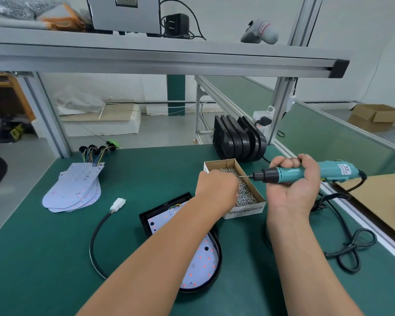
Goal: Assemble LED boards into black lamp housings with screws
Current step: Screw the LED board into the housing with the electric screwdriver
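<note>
A black lamp housing (146, 218) lies on the green mat in front of me with a white LED board (203, 267) seated inside it; my left forearm crosses over it. My left hand (216, 184) reaches into a cardboard box (246, 209) full of small silver screws (245, 197), fingers curled down among them. My right hand (292, 181) is shut around a teal electric screwdriver (342, 171), held level with its bit pointing left over the box.
A pile of spare LED boards (73, 190) with coloured wires lies at the left. Several empty black housings (237, 137) stand upright behind the box. The housing's black cable and white connector (119, 204) curl left; the screwdriver cord (349, 247) loops at the right.
</note>
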